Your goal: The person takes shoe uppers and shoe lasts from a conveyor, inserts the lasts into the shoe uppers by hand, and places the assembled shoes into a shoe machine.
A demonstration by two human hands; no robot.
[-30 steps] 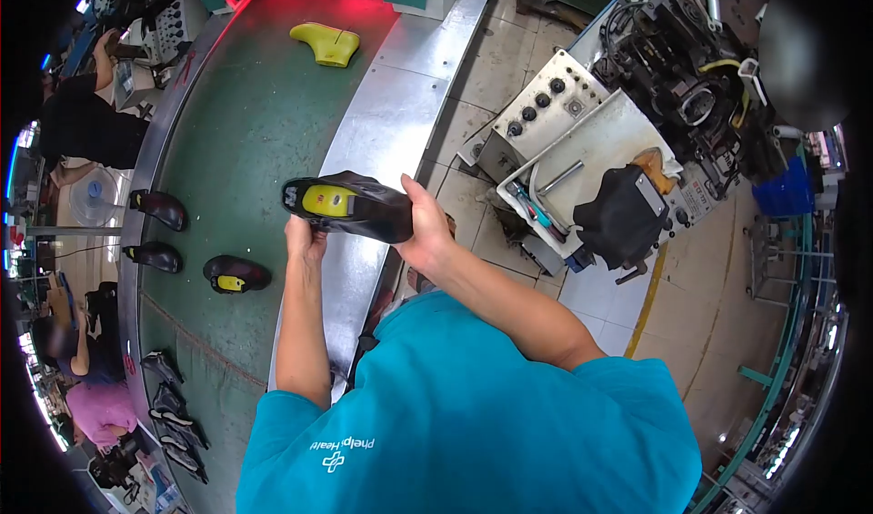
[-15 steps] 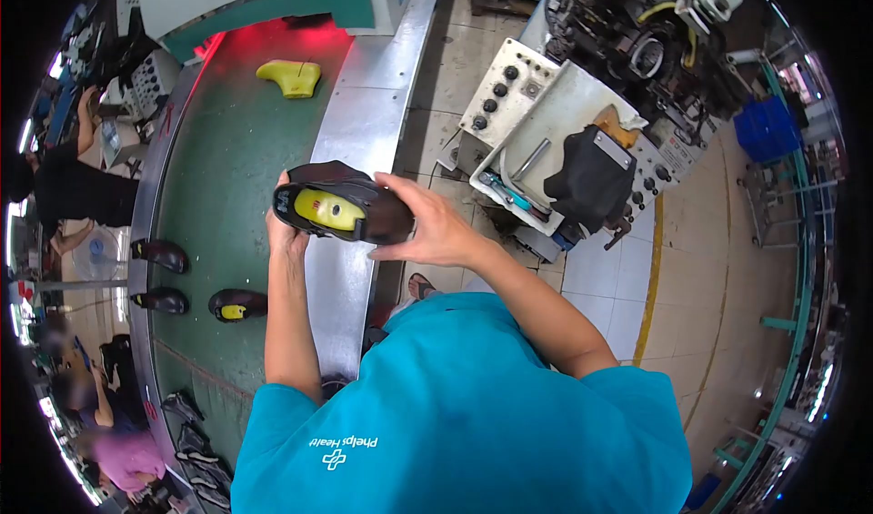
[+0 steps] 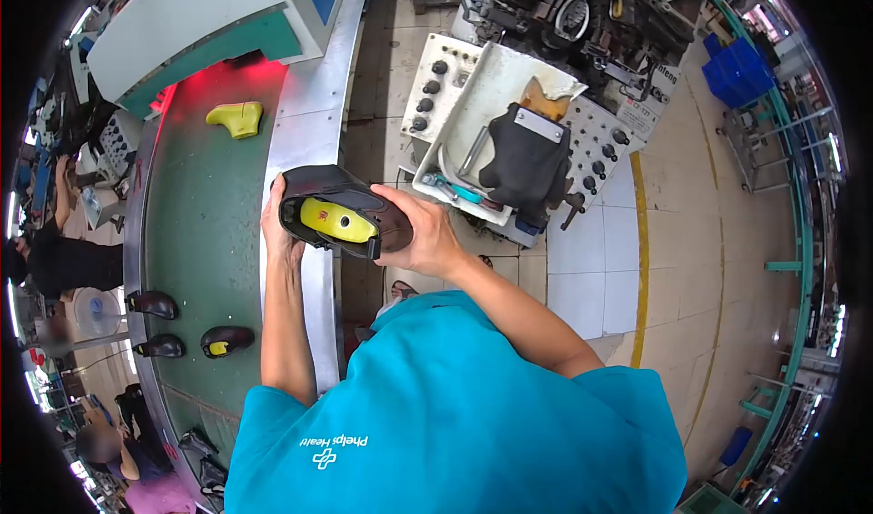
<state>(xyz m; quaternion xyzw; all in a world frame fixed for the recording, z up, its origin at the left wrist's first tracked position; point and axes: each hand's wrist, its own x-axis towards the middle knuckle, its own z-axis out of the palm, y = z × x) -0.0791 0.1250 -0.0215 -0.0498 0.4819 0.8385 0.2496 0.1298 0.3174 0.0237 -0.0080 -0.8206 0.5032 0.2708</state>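
Note:
Between my two hands is a dark shoe upper (image 3: 327, 181) with a yellow-green shoe last (image 3: 329, 221) inside it. Its opening faces up toward me, and a round hole shows in the last's top. My left hand (image 3: 278, 220) grips the end at the left, its fingers partly hidden by the upper. Around the right end is my right hand (image 3: 425, 234), thumb and fingers closed on the dark material. The shoe is held in the air over the metal edge (image 3: 303, 150) of a green conveyor belt (image 3: 195, 232).
A bare yellow-green last (image 3: 236, 118) lies on the belt before a red-lit machine opening (image 3: 223, 70). Several dark shoes (image 3: 227, 340) rest farther down the belt. To the right stands a machine with a knobbed panel (image 3: 436, 86) and a white tray (image 3: 496, 73). Other people work at the left.
The view has swung, so the belt and machines appear farther left. The shoe has tilted in my hands, showing more of its opening and the last. Both hands keep their hold.

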